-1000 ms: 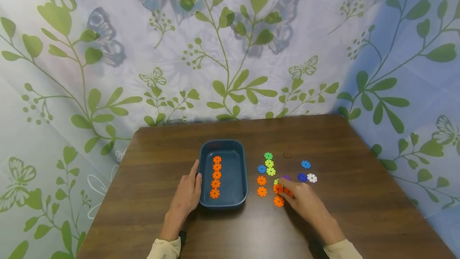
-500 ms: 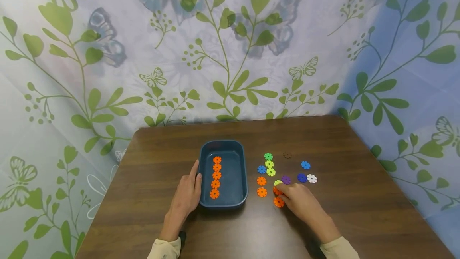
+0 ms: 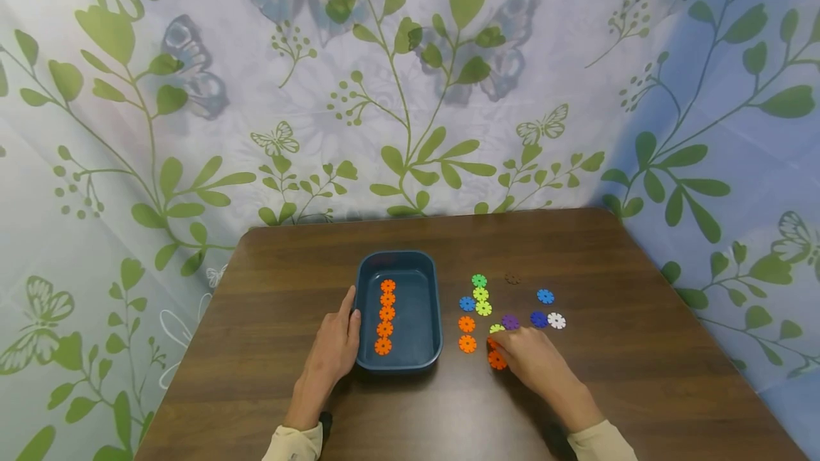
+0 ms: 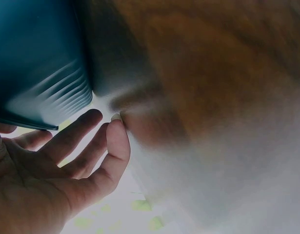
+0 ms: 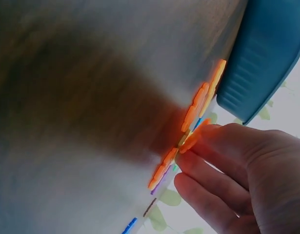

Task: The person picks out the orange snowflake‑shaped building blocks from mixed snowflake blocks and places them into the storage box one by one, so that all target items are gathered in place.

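Note:
My left hand (image 3: 331,348) lies along the left wall of a dark blue rectangular tray (image 3: 419,319), fingers nearly straight beside its rim. Inside the tray, several orange notched discs (image 3: 387,313) form an upright column. To the tray's right, my right hand (image 3: 534,361) reaches down over the loose discs. Seen in the right wrist view, its thumb and index finger pinch an orange notched disc (image 5: 194,136), tilted close over the table. Another orange disc (image 3: 497,360) lies just below those fingertips, and a yellow-green disc (image 3: 497,331) shows partly above them.
Between tray and right hand lie two orange discs (image 3: 468,343), a blue disc (image 3: 467,303), yellow-green discs (image 3: 482,308) and a green disc (image 3: 479,281). Farther right are purple (image 3: 510,321), dark blue (image 3: 539,319), white (image 3: 556,321) and brown discs (image 3: 513,279). Patterned cloth (image 3: 410,91) hangs behind the table.
My right hand has drawn slightly left and lower over the orange discs, and the purple disc has come into full view. The left hand and tray keep their place.

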Demonstrator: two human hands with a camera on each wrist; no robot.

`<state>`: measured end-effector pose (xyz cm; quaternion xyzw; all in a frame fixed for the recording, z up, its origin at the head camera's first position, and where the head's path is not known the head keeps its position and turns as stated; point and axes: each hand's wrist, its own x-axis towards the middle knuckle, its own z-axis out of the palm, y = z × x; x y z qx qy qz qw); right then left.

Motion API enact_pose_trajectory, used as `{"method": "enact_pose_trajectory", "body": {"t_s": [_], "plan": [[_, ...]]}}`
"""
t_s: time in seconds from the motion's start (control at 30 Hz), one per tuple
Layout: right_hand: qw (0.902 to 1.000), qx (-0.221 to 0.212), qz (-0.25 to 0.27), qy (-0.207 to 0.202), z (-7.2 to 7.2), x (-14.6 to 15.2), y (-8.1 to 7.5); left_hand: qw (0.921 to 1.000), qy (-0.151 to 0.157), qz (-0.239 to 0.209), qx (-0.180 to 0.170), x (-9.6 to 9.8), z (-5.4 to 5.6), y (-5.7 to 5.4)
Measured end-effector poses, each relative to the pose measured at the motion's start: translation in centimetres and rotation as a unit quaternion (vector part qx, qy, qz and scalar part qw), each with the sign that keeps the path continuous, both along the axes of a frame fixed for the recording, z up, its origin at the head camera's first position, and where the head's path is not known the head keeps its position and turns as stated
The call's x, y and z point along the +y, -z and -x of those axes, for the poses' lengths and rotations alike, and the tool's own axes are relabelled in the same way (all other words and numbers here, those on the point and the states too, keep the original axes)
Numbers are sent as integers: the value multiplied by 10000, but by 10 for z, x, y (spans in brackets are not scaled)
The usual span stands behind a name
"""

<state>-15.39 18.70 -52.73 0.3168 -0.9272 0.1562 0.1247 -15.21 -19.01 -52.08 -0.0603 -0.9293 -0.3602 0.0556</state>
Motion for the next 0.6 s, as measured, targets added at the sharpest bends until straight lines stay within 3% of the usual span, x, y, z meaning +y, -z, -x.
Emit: {"method": "enact_pose_trajectory", "body": {"t_s": [0.6], "plan": [[9990,164,394,-95,5,0,-5,10000,-67,51,-38,-1,0,2]]}}
